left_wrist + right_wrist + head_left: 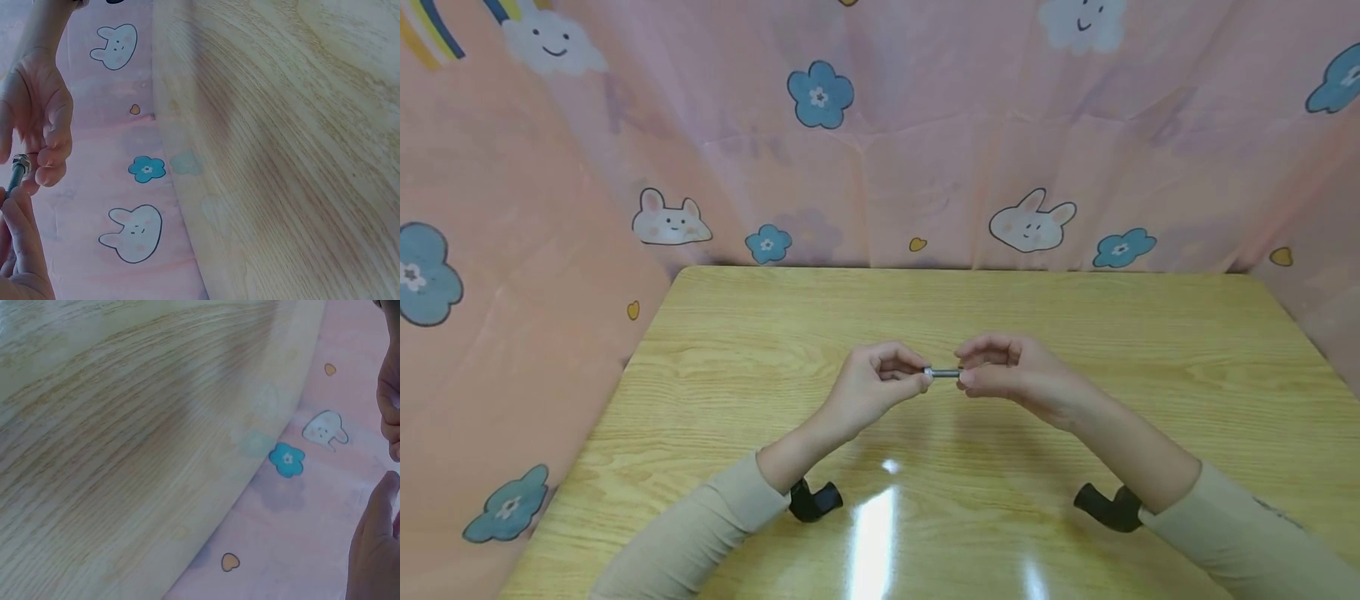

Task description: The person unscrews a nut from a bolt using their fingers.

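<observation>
A small silver bolt (945,373) lies level between both hands, above the table. My left hand (868,387) pinches one end of it between thumb and fingertips. At the other end is my right hand (1026,379), its thumb and fingers loosely parted around the tip, the thumb appearing to touch it. In the left wrist view, the bolt's threaded shank (14,180) runs from the left hand (25,250) to a hexagonal nut or head (21,161) beside the right hand's fingers (53,172). The right wrist view shows part of both hands, with the bolt hidden.
Below the hands spreads a wood-grain table (737,333), glossy with light reflections near the front. A pink curtain (910,167) with flowers and rabbits hangs behind its far edge. Black curved wrist mounts (812,502) show under both cuffs.
</observation>
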The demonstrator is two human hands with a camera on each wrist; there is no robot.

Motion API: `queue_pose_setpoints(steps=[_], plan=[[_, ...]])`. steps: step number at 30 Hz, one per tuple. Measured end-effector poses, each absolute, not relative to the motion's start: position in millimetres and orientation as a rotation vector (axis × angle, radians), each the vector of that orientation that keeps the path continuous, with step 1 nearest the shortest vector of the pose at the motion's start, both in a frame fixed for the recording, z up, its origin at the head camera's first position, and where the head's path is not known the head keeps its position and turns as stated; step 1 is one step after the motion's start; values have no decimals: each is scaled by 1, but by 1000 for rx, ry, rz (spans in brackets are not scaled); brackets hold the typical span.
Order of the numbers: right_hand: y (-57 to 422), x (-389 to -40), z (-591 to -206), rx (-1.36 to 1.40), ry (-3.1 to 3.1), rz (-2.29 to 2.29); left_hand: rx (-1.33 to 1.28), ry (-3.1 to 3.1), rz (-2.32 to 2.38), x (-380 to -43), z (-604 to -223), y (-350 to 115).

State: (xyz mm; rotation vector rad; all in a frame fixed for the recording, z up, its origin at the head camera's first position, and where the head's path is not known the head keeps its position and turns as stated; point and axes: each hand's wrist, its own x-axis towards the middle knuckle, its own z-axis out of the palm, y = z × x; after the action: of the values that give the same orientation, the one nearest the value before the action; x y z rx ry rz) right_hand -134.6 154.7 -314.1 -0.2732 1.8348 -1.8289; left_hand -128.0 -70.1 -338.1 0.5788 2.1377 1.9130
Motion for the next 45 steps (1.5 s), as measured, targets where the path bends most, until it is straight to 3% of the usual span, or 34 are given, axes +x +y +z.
queue_pose_setpoints(steps=[45], plan=[[156,-136,-311,-196,1827,-1779,569,2134,1909,-125,-332,-69]])
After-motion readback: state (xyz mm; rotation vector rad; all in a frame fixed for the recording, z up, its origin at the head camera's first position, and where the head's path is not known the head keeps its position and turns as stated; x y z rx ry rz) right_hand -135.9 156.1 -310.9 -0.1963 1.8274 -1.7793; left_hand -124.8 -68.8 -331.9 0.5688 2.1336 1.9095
